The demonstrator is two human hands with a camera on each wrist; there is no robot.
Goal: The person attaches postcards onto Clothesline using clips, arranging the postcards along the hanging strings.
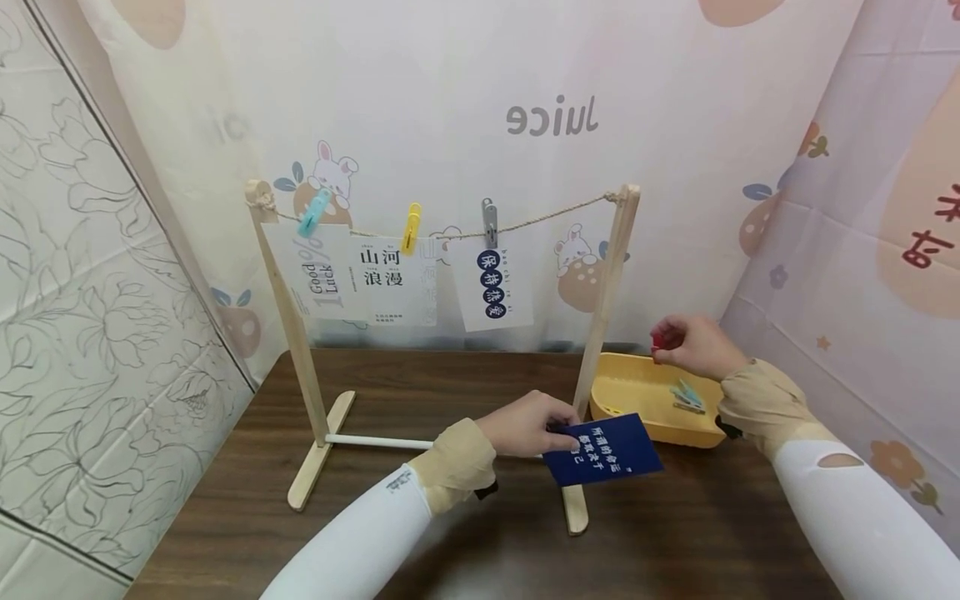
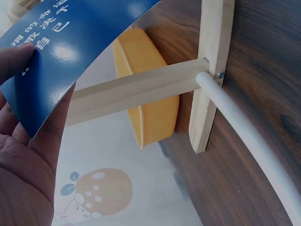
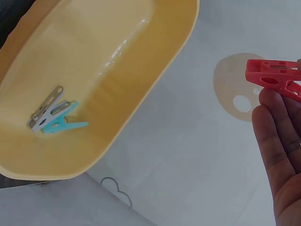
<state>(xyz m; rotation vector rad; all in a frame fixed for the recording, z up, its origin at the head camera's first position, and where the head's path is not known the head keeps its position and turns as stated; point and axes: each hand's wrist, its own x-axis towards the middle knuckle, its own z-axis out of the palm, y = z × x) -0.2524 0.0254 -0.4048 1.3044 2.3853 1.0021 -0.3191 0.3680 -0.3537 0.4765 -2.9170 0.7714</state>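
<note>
My left hand [image 1: 525,423] pinches a dark blue card [image 1: 607,454] with white writing between thumb and fingers, in front of the rack's right post. In the left wrist view the card [image 2: 70,52] is slightly bowed. Over the back of the yellow basket [image 1: 690,432], my right hand [image 1: 701,346] holds a red clothespin [image 3: 273,75] by its fingertips. Inside the basket lie a grey clothespin [image 3: 46,110] and a light blue clothespin [image 3: 63,125], touching each other.
A wooden rack [image 1: 300,342] carries a sagging rope [image 1: 555,217]. Three pale cards hang there under a light blue clothespin [image 1: 313,213], a yellow clothespin [image 1: 411,229] and a grey clothespin [image 1: 490,223]. A white crossbar [image 1: 375,442] joins the feet. Printed curtains enclose the brown table [image 1: 247,500].
</note>
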